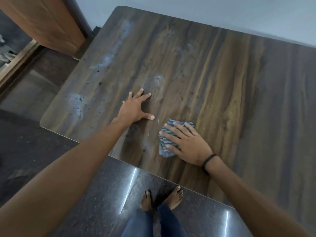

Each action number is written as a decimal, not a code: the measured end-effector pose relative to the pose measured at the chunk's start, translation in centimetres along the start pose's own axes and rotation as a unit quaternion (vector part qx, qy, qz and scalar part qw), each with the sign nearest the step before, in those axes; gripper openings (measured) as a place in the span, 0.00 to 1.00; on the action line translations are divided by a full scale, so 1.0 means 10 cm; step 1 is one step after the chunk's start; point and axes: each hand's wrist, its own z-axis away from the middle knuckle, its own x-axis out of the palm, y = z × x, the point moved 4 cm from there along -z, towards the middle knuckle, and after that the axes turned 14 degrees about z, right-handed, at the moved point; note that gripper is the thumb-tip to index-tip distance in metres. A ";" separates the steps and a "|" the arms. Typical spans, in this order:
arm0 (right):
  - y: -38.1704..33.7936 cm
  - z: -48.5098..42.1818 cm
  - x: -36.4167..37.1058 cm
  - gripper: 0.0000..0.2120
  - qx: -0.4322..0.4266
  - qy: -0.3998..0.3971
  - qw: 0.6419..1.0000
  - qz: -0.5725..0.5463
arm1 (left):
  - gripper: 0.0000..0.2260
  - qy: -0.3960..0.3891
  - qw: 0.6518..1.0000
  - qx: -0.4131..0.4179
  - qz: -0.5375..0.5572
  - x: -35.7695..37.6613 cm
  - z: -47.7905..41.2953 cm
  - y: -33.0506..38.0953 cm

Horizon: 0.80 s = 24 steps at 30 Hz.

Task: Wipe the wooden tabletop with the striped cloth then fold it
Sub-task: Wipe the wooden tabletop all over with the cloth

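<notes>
The wooden tabletop [213,79] fills most of the view, dark brown with streaked grain. A bunched blue-and-white striped cloth [165,144] lies near its front edge. My right hand [188,142] presses flat on top of the cloth with fingers spread, covering its right part. My left hand [135,108] rests palm down on the bare wood to the left of the cloth, fingers apart, holding nothing. Whitish smears and dark specks [77,101] mark the left side of the table.
A pale wall [205,11] runs behind the table. A wooden door or cabinet [44,23] stands at the upper left. The dark polished floor [106,194] lies below the front edge, where my bare feet [162,199] stand.
</notes>
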 end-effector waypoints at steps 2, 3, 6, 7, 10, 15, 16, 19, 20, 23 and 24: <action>0.34 0.00 0.07 0.26 0.062 0.005 0.998 0.014 | 0.50 0.001 1.000 -0.002 0.006 -0.01 -0.01 0.00; 0.53 -0.06 0.08 0.26 0.127 0.002 0.992 0.008 | 0.50 0.003 1.000 -0.003 0.008 -0.02 -0.01 0.00; 0.63 -0.36 0.03 0.27 0.280 0.003 0.960 -0.032 | 0.50 0.007 1.000 -0.006 0.013 -0.02 -0.01 -0.02; 0.50 -0.43 0.02 0.27 0.267 0.008 0.963 -0.030 | 0.50 0.006 1.000 -0.004 0.010 -0.01 -0.01 -0.02; 0.16 -0.29 0.04 0.26 0.074 0.003 0.997 -0.001 | 0.50 0.000 1.000 -0.004 -0.003 -0.01 -0.01 0.00; 0.87 -0.26 0.08 0.27 0.209 0.008 0.978 -0.009 | 0.50 0.004 1.000 -0.004 -0.005 -0.02 -0.01 -0.02; 0.94 -0.37 0.06 0.28 0.270 -0.002 0.962 -0.030 | 0.49 0.005 1.000 -0.002 -0.005 -0.02 -0.01 -0.02; 0.65 -0.61 0.02 0.28 0.243 -0.013 0.970 -0.027 | 0.49 0.002 1.000 0.003 -0.003 -0.01 0.00 -0.01; 0.54 -0.59 0.02 0.27 0.169 -0.015 0.985 -0.018 | 0.49 0.000 1.000 0.002 -0.002 -0.01 0.00 0.00; 0.72 -0.44 0.05 0.26 0.080 0.009 0.997 0.002 | 0.49 -0.003 1.000 -0.004 -0.003 -0.02 0.00 0.01; 0.91 -0.49 0.05 0.26 0.123 0.015 0.992 0.003 | 0.49 -0.003 1.000 -0.006 -0.003 -0.02 0.00 0.01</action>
